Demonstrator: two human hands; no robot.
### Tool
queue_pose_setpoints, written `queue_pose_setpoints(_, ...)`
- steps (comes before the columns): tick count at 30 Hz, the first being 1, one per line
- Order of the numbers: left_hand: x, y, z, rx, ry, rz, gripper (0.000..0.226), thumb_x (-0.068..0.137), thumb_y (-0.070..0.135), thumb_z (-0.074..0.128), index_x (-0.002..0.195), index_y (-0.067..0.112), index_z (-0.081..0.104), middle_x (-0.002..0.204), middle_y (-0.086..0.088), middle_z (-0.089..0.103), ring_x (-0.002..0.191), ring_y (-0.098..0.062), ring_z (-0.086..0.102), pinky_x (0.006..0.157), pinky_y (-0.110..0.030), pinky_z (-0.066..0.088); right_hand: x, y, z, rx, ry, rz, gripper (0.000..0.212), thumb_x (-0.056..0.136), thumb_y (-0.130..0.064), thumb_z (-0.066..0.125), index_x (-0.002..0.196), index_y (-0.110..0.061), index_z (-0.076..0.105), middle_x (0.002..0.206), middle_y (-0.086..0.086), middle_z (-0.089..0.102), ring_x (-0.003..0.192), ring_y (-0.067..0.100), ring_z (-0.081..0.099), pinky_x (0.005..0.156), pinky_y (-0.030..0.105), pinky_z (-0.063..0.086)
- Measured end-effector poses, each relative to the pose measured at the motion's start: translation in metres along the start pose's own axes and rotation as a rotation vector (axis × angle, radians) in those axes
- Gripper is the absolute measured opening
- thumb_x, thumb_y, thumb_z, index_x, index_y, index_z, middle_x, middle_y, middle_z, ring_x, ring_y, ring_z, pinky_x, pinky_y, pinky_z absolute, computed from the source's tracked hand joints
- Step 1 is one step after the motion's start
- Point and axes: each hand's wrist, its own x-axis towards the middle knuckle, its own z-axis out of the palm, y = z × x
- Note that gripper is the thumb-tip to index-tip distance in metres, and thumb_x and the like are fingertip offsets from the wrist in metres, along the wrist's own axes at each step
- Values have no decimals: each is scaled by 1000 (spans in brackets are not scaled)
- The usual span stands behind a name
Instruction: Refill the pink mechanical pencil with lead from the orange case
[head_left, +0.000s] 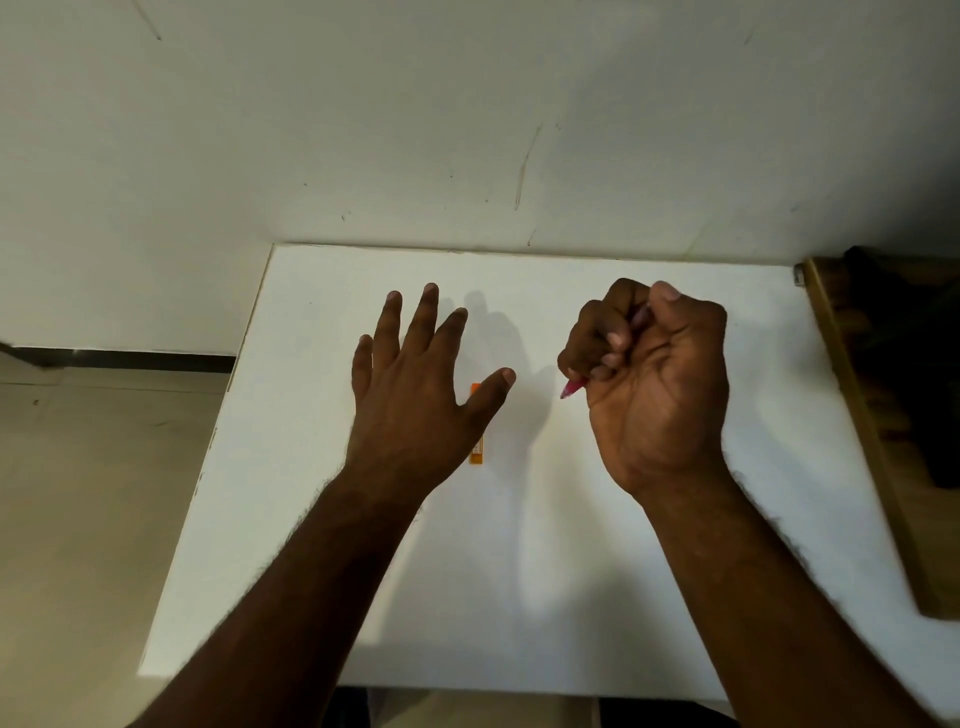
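Note:
My right hand (657, 379) is curled into a fist around the pink mechanical pencil (572, 387), palm turned toward me; only the pencil's pink tip sticks out at the lower left of the fist. My left hand (421, 389) hovers palm down with fingers spread, holding nothing. The orange lead case (478, 451) lies flat on the white table (571, 545) under the left thumb, which partly covers it. Its lower end shows below the thumb, and a small orange corner shows above it.
The table butts against a white wall (467, 130) at the back. A wooden piece of furniture (878, 441) with something dark on it stands along the table's right edge. Beige floor (88, 493) lies to the left.

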Motion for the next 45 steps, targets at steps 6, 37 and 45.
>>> queue_pose_setpoints(6,0,0,1,1,0,7,79,91,74,38,157,30,31,171,7,6,157,-18,-10,124,-52,6,-1,3,1,-176,-11,-14,38,85,-45,40,52,-27,48,54,-4,32,55,19,28,57,37,24)
queue_pose_setpoints(37,0,0,0,-8,-14,-4,81,90,75,37,157,30,31,171,8,4,157,-16,-12,124,-51,3,5,5,-21,386,125,168,45,97,-50,30,68,-17,38,64,-1,28,61,18,20,61,33,30)
queue_pose_setpoints(45,-1,0,0,-10,-16,2,80,91,75,38,156,30,32,171,8,5,157,-17,-11,124,-51,4,7,8,-30,526,184,176,41,95,-51,34,69,-19,39,64,-3,29,60,18,21,60,31,30)
